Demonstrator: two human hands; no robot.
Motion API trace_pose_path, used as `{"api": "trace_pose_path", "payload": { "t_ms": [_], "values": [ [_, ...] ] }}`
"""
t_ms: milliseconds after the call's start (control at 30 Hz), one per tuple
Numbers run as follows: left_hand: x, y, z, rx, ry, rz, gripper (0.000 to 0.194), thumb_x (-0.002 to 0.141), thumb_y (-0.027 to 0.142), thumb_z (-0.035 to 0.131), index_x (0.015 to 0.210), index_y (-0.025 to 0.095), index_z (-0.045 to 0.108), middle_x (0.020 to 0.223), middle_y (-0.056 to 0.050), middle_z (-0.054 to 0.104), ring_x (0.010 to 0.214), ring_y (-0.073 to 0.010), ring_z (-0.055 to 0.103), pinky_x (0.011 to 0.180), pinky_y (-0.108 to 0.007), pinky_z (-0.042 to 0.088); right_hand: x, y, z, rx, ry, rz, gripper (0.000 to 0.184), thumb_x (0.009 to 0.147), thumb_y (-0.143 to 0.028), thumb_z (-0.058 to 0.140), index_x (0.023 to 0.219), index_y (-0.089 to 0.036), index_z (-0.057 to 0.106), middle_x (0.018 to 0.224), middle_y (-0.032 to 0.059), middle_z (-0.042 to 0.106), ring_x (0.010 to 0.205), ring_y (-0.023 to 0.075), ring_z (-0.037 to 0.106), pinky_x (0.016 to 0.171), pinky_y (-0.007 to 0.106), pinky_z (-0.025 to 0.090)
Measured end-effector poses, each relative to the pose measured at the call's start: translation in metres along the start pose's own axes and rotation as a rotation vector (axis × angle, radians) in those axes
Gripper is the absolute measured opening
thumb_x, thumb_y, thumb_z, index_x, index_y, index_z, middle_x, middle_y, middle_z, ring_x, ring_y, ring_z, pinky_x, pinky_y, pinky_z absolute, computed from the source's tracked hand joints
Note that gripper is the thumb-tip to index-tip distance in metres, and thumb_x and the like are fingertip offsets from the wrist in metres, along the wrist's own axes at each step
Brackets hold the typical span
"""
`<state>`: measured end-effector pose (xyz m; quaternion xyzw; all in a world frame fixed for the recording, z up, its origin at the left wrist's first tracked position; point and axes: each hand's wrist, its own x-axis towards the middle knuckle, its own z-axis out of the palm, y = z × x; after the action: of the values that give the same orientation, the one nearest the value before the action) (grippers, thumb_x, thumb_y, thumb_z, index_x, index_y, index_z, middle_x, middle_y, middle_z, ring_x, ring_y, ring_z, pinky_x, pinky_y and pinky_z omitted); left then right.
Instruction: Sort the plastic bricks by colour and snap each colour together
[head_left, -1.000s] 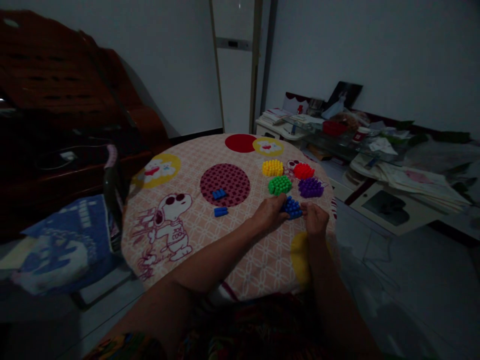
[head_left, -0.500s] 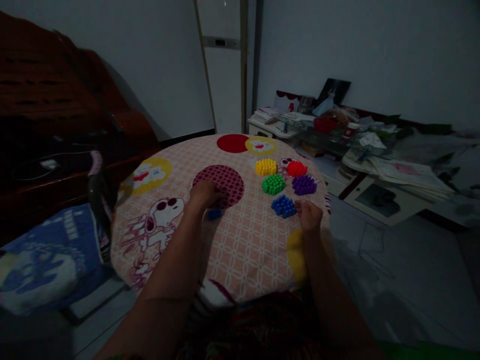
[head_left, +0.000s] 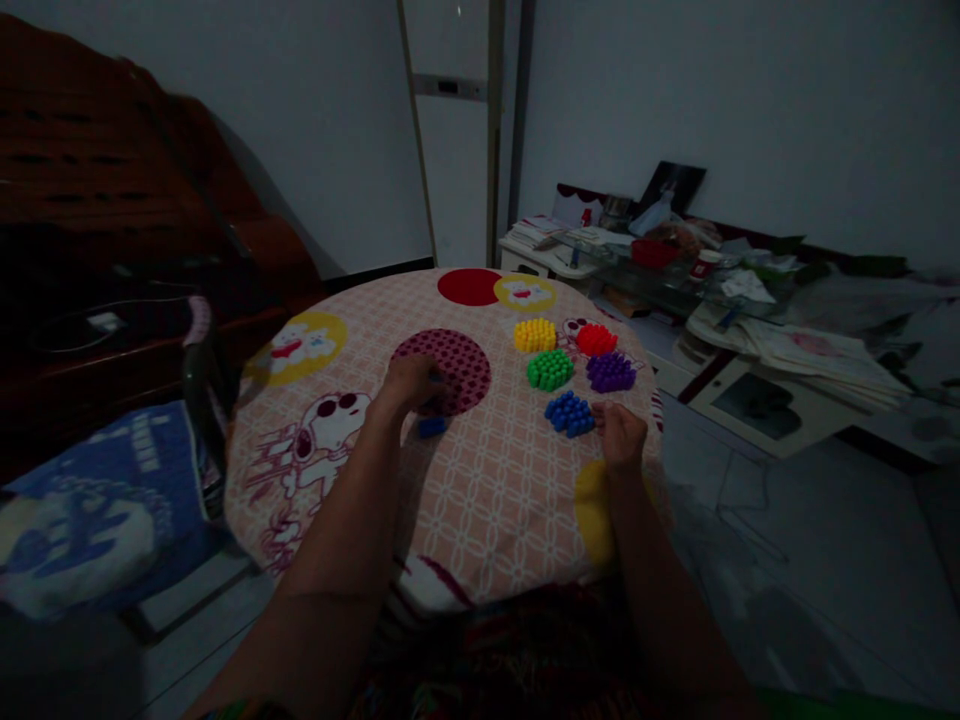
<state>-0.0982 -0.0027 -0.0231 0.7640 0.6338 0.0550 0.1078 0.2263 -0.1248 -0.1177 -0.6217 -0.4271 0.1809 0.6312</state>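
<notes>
My left hand (head_left: 412, 382) is over the dark red patterned circle on the cloth, its fingers curled inward; what they hold, if anything, is too dark to make out. Just in front of it on the cloth lies a small blue piece (head_left: 432, 428). On the right, my right hand (head_left: 622, 434) rests closed, fingertips at the edge of a cluster of blue pegs (head_left: 570, 413); whether a peg is between them is hidden. Behind that cluster stand groups of green pegs (head_left: 550, 370), purple pegs (head_left: 610, 372), yellow pegs (head_left: 535, 336) and red pegs (head_left: 597, 340).
A round table with a patterned tablecloth (head_left: 495, 500) is before me. To the left stand a chair with a blue cover (head_left: 142, 500) and a wooden bench (head_left: 112, 200). A cluttered cabinet (head_left: 780, 400) lines the right wall; a tall white unit (head_left: 454, 160) stands behind.
The view has shifted slightly. My left hand has moved very little and stays over the circle; my right hand stays beside the blue pegs. The peg groups look the same.
</notes>
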Motion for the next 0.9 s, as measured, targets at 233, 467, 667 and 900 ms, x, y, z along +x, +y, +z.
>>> {"api": "trace_pose_path", "payload": {
  "t_ms": [233,467,667,900],
  "values": [
    [-0.024,0.083,0.025,-0.443,0.092,0.578,0.007,0.079,0.017,0.068,0.084,0.018,0.073,0.091,-0.004,0.069,0.078,-0.0145,0.062,0.075,-0.024,0.046,0.001,0.001,-0.001,-0.025,-0.003,0.003,0.055,0.086,-0.064,0.05,0.084,-0.014,0.073,0.077,0.0089,0.074,0.066,0.0204,0.066,0.061,0.033,0.05],
    [-0.041,0.121,0.066,-0.463,0.066,0.738,0.014,0.073,0.013,0.068,0.085,0.018,0.065,0.093,-0.004,0.064,0.086,-0.0171,0.06,0.079,-0.027,0.046,0.001,0.002,-0.001,-0.007,0.002,-0.011,0.053,0.086,-0.061,0.051,0.082,-0.014,0.073,0.076,0.0089,0.073,0.066,0.0202,0.066,0.064,0.033,0.05],
    [-0.042,0.117,0.069,-0.479,0.104,0.561,0.052,0.066,0.028,0.079,0.11,0.02,0.053,0.109,-0.005,0.062,0.091,-0.02,0.06,0.078,-0.03,0.046,0.002,0.003,0.0,-0.009,0.0,0.005,0.054,0.087,-0.062,0.05,0.082,-0.014,0.072,0.077,0.0085,0.073,0.067,0.0198,0.066,0.062,0.032,0.05],
    [-0.043,0.119,0.073,-0.495,-0.002,0.423,0.059,0.06,0.028,0.082,0.11,0.019,0.051,0.099,-0.004,0.064,0.085,-0.0204,0.061,0.07,-0.029,0.045,0.002,0.003,0.0,-0.008,-0.002,0.015,0.05,0.087,-0.059,0.05,0.082,-0.014,0.073,0.076,0.0079,0.073,0.065,0.0195,0.066,0.062,0.032,0.05]
  ]
}}
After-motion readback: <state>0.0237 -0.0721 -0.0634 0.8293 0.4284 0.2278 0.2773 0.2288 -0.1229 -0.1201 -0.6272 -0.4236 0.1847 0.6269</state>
